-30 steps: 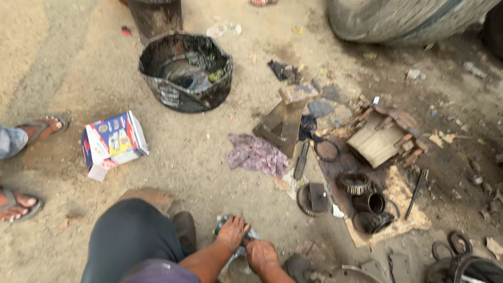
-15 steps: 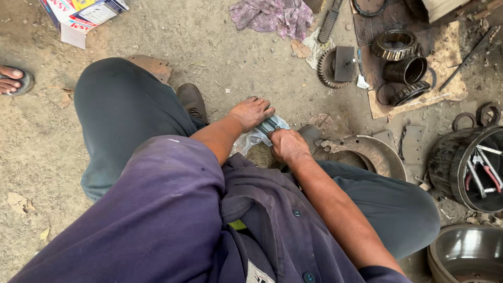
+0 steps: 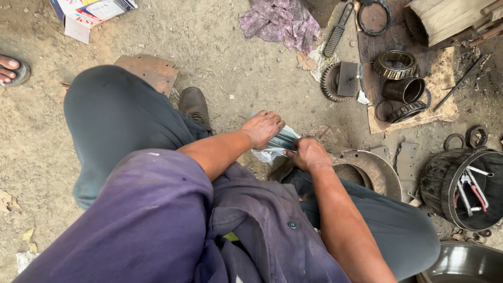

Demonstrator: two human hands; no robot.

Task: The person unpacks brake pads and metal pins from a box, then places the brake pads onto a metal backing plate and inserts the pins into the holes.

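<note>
- L hand (image 3: 263, 127) & R hand (image 3: 309, 154): I see both clamped on clear plastic bag (image 3: 273, 148), near centre.
- Bag looks part-open; contents hidden.
- Gears, bearing races (image 3: 395, 64) untouched far right.

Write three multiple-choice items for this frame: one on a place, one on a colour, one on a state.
1. Where does the purple rag lie?
A. on the ground beyond the hands
B. in the black bucket
C. on the person's knee

2. What colour is the shirt?
A. white
B. purple
C. orange

3. What are the left hand and right hand doing?
A. hanging free
B. both on the clear plastic bag
C. lifting the bucket

Answers: 1 A, the rag lies on the dirt near the top edge; 2 B, the sleeve and front are purple; 3 B, both hands grip the bag between them.
</note>
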